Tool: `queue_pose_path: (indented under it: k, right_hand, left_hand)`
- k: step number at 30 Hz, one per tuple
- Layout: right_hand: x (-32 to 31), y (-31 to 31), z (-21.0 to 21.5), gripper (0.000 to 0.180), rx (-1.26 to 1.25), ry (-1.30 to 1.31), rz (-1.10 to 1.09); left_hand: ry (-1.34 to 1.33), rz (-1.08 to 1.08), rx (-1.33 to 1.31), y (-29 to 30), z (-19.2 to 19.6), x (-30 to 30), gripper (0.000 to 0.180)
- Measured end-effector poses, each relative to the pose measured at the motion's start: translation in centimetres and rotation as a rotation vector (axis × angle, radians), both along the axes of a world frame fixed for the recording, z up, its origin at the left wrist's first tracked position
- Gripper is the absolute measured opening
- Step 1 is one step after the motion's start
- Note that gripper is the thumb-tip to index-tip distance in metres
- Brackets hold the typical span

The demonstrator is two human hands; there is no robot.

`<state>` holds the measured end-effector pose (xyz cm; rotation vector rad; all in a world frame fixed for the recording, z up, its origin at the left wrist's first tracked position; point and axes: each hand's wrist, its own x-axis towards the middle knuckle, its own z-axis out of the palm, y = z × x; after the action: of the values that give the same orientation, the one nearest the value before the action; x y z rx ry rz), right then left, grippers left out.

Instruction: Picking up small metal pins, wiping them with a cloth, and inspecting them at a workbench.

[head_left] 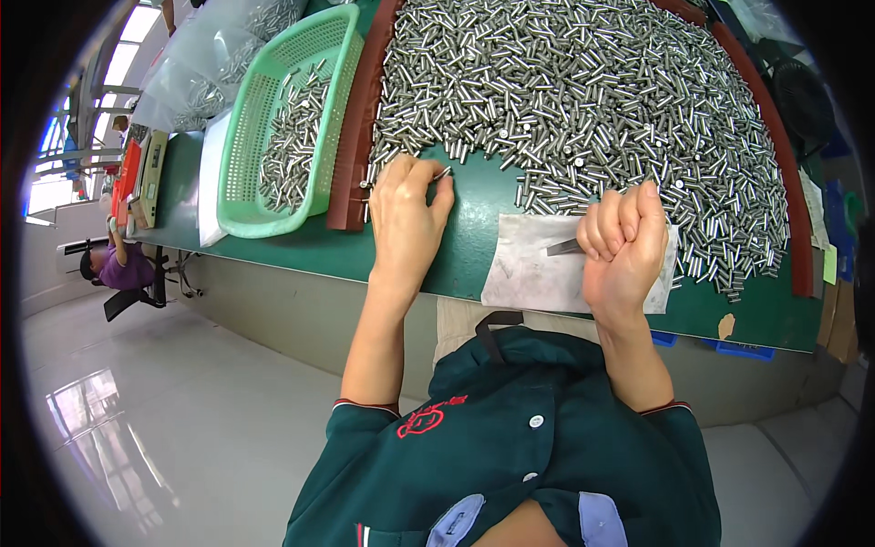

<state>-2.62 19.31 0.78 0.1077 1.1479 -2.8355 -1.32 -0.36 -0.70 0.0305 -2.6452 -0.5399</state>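
A large heap of small silver metal pins covers the green table, fenced by a brown rim. My left hand rests at the heap's near edge and pinches one silver pin between thumb and forefinger. My right hand is closed in a fist over a white paper sheet, gripping a dark metal tool whose tip sticks out to the left. Whether the fist also holds pins is hidden.
A light green plastic basket partly filled with pins stands left of the rim. Clear plastic bags of pins lie behind it. Orange and grey objects sit at the table's left end. Another person sits far left.
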Motion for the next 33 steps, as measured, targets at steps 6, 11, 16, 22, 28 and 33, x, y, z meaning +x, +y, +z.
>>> queue_pose_path:
  k: [6, 11, 16, 22, 28, 33]
  right_hand:
    - [0.1, -0.1, 0.0, 0.038, -0.014, -0.003, 0.008]
    - [0.2, -0.1, 0.0, 0.039, 0.0, -0.003, 0.002]
    - [0.1, 0.0, 0.0, 0.04, 0.01, -0.006, 0.006]
    - [0.1, -0.1, 0.0, 0.04, -0.006, -0.003, 0.01]
    - [0.1, -0.2, -0.1, 0.039, 0.003, 0.004, 0.011]
    - [0.1, -0.1, 0.0, 0.039, 0.0, 0.011, 0.017]
  left_hand:
    - [0.02, -0.059, -0.176, -0.1, 0.8, -0.2, 0.008]
    - [-0.046, -0.129, -0.248, -0.4, 1.4, -0.4, 0.009]
    - [-0.279, -0.154, 1.253, 0.9, 1.4, 1.0, 0.008]
    - [-0.177, -0.105, 1.294, 1.7, 0.3, 1.7, 0.019]
    - [-0.158, -0.116, 1.265, 1.9, -0.3, 1.7, 0.016]
    - [-0.146, -0.121, 1.275, 2.2, -0.2, 1.7, 0.014]
